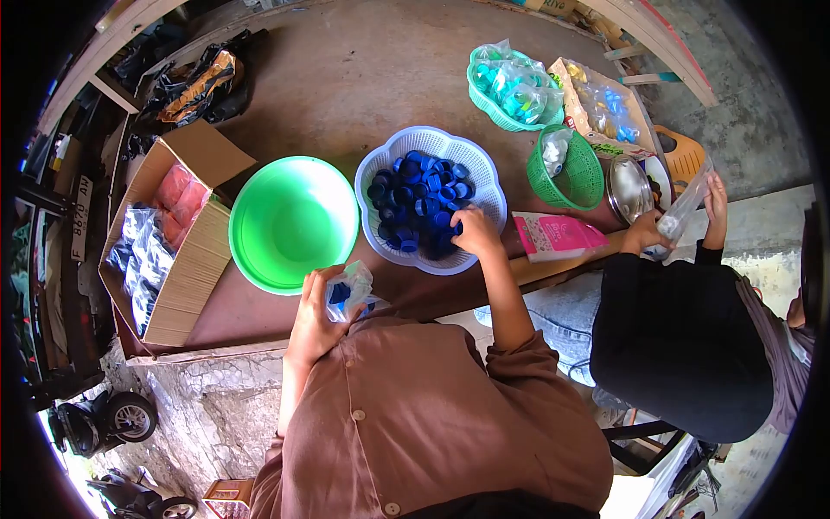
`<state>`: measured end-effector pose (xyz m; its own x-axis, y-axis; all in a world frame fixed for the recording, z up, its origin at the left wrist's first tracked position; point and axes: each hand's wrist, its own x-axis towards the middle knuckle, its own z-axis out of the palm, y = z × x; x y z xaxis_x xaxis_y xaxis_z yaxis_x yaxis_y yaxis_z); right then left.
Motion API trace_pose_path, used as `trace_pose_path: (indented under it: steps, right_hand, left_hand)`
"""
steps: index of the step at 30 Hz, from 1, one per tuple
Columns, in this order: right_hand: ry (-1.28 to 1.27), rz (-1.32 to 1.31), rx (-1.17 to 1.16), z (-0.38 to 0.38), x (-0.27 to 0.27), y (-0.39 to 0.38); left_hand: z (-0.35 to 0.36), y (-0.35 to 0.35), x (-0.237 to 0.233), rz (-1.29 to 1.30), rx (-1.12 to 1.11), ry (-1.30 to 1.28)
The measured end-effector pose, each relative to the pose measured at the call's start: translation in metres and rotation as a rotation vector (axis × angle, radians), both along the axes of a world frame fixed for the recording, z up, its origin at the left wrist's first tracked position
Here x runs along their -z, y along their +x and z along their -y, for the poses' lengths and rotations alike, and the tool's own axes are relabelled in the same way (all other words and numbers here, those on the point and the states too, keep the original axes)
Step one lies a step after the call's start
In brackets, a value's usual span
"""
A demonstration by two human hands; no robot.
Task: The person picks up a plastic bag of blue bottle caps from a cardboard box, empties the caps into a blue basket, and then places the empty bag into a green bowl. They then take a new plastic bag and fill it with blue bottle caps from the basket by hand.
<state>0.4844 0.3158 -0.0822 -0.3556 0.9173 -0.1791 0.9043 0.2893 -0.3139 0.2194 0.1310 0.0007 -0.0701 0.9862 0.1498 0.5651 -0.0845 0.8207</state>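
In the head view, my left hand (313,322) grips a clear plastic bag (356,284) near the table's front edge. A few blue bottle caps (340,294) show inside the bag. My right hand (478,233) reaches into a pale lavender plastic basket (489,173), its fingers curled in on a cap at the right side of the pile. Loose dark blue bottle caps (424,195) heap up in that basket. Just left of it stands a bright green basin (294,225) with nothing in it, close to my left hand.
A cardboard box (186,277) holds bagged red and blue-white items. At the right are a teal basket (484,95) of bagged caps, a green basket (566,186), a carton (644,130) and a pink packet (562,235). A co-worker's hands (644,232) hold a clear bag.
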Motion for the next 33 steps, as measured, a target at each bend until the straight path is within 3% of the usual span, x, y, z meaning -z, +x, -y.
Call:
trace_pose_path:
  steps: [4,6,7,10,13,17,22,25,27,31,33]
  right_hand:
    - [-0.019,-0.074,-0.074,-0.002,-0.007,0.004]
    - [-0.178,-0.382,-0.122,-0.004,-0.016,0.007]
    - [-0.179,-0.381,-0.123,-0.004,-0.019,0.007]
    - [-0.137,-0.713,-0.098,0.003,-0.024,0.006]
    - [-0.231,-0.733,0.022,0.014,-0.015,0.003]
    - [-0.172,-0.707,0.000,0.024,-0.014,-0.004]
    - [-0.270,-0.582,0.026,0.026,-0.023,-0.011]
    - [-0.078,-0.468,-0.135,0.031,-0.022,-0.018]
    - [-0.167,-0.669,-0.070,0.033,-0.021,-0.020]
    - [-0.449,-1.354,-0.055,0.036,-0.036,-0.018]
    - [-0.395,-1.398,-0.110,0.037,-0.043,-0.016]
  left_hand:
    - [-0.001,0.001,0.000,-0.012,0.002,-0.001]
    - [0.000,0.000,-0.001,-0.011,0.001,0.000]
    - [0.000,0.000,-0.001,-0.003,-0.001,-0.006]
    - [-0.001,0.000,-0.001,0.008,-0.003,-0.007]
    - [-0.001,0.001,-0.002,0.007,0.000,-0.010]
    - [-0.001,0.001,-0.001,0.003,0.005,-0.025]
    - [-0.002,0.000,-0.001,-0.003,0.009,-0.017]
    - [-0.002,0.000,0.002,-0.004,0.016,-0.013]
    - [-0.001,0.000,0.003,-0.004,0.014,-0.016]
    - [-0.001,-0.001,0.004,-0.027,0.008,0.001]
    - [-0.001,-0.001,0.004,-0.020,0.011,-0.006]
